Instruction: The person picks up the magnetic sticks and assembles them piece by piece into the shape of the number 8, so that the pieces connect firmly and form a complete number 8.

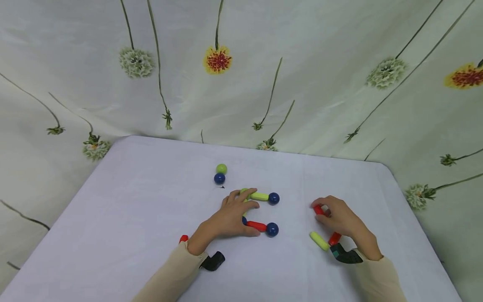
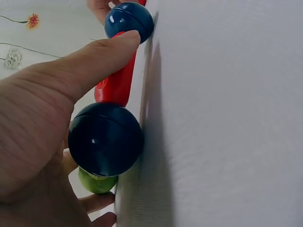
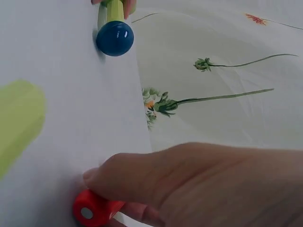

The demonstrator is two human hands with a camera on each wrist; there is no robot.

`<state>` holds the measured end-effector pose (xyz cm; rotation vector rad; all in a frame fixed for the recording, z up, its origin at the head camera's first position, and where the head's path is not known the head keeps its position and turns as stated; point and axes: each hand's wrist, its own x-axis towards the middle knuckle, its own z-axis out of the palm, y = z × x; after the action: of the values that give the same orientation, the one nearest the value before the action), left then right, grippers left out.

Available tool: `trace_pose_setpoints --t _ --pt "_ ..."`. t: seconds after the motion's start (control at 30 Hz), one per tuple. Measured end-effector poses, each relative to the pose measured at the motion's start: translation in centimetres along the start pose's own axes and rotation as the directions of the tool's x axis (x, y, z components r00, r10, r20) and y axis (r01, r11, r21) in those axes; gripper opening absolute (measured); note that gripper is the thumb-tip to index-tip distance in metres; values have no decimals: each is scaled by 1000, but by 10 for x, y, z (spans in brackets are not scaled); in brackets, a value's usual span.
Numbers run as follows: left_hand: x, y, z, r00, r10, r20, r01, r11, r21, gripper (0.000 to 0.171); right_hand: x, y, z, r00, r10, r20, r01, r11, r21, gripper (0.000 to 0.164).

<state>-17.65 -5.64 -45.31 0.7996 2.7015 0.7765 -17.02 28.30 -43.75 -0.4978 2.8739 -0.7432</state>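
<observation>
My left hand [image 1: 232, 214] spreads over an assembly of magnetic rods and balls on the table. Its straight thumb lies along a red rod [image 2: 116, 80] between two blue balls, a nearer one [image 2: 105, 139] and a farther one [image 2: 129, 21]. The other fingers reach round to a green ball [image 2: 97, 182], partly covering the joining rod. A yellow-green rod [image 1: 259, 196] runs right from there to another blue ball [image 1: 273, 198]. To the right, my right hand [image 1: 339, 216] pinches a loose red rod [image 3: 97, 208] between thumb and fingers, its silvery magnet end exposed.
Beside my right wrist lie a yellow-green rod [image 1: 319, 241] and another red rod [image 1: 334, 238]. A loose green ball [image 1: 221, 168] and blue ball [image 1: 219, 178] sit together farther back. Part of a red piece [image 1: 183, 238] shows by my left wrist. Behind the table hangs a flowered cloth [image 1: 234, 96].
</observation>
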Motion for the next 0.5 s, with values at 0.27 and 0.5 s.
trace_pose_setpoints --t 0.27,0.5 --pt "2 -4 5 1000 11 -6 -11 1000 25 85 8 -20 13 998 -25 -64 32 993 110 27" --pt "3 -3 7 1000 4 1 -4 999 37 89 12 -38 27 998 -12 -66 27 972 232 30"
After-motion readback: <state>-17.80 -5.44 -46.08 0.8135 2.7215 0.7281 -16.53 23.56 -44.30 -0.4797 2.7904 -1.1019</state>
